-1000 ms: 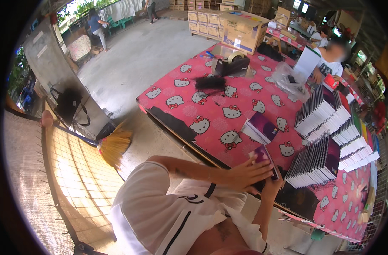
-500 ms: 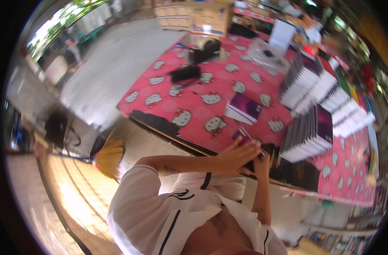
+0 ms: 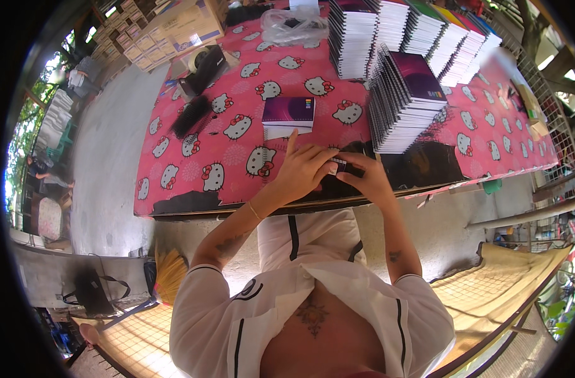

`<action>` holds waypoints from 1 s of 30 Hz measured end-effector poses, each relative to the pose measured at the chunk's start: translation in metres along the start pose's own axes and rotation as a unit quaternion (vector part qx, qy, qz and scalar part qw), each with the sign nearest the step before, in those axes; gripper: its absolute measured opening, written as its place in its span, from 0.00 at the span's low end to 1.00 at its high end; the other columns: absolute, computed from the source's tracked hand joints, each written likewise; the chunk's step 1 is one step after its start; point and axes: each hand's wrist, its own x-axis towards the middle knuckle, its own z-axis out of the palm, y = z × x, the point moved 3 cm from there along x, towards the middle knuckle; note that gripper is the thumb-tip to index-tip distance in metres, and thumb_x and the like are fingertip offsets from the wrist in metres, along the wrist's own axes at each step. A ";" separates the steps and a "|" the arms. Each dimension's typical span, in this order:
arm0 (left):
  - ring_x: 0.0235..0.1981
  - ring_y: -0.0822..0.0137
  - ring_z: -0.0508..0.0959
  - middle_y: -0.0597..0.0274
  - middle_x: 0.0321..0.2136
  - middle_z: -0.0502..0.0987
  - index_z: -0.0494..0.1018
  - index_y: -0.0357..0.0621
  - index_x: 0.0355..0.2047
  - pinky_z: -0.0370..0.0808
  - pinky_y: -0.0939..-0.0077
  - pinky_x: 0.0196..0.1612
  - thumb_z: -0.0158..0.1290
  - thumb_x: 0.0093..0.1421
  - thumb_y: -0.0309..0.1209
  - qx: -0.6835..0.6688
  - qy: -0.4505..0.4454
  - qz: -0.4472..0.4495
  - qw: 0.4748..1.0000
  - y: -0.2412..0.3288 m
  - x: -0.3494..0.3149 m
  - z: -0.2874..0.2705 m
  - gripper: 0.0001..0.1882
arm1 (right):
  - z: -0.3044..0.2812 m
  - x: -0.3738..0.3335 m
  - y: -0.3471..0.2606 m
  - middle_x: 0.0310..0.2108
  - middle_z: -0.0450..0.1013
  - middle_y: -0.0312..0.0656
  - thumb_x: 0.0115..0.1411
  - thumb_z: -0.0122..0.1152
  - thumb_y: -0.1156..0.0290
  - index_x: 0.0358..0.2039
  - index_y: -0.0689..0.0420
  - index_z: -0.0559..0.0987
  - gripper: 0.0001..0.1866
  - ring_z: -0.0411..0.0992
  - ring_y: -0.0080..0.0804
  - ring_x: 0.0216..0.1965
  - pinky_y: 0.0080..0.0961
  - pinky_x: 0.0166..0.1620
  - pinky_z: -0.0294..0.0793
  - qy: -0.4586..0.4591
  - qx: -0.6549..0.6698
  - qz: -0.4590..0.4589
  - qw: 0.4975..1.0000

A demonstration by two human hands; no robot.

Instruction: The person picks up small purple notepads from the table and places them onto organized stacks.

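Both of my hands meet at the near edge of the pink table (image 3: 227,148). Between them is a small dark purple notebook (image 3: 338,165), mostly covered by my fingers. My left hand (image 3: 303,169) closes on its left side, index finger raised. From the right, my right hand (image 3: 366,177) grips it with curled fingers and thumb. Just beyond my left hand lies a short pile of purple-covered notebooks (image 3: 289,112), a white page edge sticking out beneath. A tall stack of spiral-bound purple notebooks (image 3: 406,104) stands to the right of my hands.
More notebook stacks (image 3: 388,31) in several cover colours line the far right. A tape dispenser (image 3: 202,70), a blurred black object (image 3: 191,118) and a clear plastic bag (image 3: 294,26) lie farther off. Cardboard boxes (image 3: 186,28) stand beyond; a straw broom (image 3: 169,274) is low left.
My view has swung right and the hands now appear nearer the middle of the picture. The notebook, partly visible between my hands before, is now more covered by my fingers.
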 end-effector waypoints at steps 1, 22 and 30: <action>0.43 0.63 0.80 0.66 0.38 0.80 0.78 0.50 0.41 0.46 0.40 0.70 0.61 0.59 0.38 0.004 -0.009 0.000 1.000 -0.004 -0.002 0.001 0.12 | -0.004 -0.001 -0.002 0.44 0.81 0.46 0.60 0.67 0.72 0.51 0.63 0.80 0.19 0.78 0.30 0.46 0.26 0.50 0.75 0.009 0.020 0.002 1.000; 0.35 0.55 0.78 0.58 0.37 0.77 0.77 0.43 0.39 0.71 0.53 0.49 0.62 0.56 0.32 0.002 -0.005 -0.005 1.000 0.018 0.002 -0.007 0.12 | -0.004 0.020 0.003 0.26 0.75 0.40 0.53 0.64 0.84 0.30 0.63 0.78 0.05 0.75 0.21 0.28 0.23 0.30 0.73 -0.023 0.046 -0.070 0.996; 0.39 0.52 0.81 0.53 0.42 0.79 0.78 0.40 0.43 0.79 0.61 0.39 0.59 0.54 0.21 -0.032 0.127 0.039 0.991 0.040 0.063 -0.072 0.15 | -0.037 -0.007 -0.083 0.46 0.77 0.45 0.60 0.67 0.72 0.50 0.61 0.78 0.18 0.75 0.36 0.46 0.32 0.46 0.76 0.277 0.005 -0.161 0.947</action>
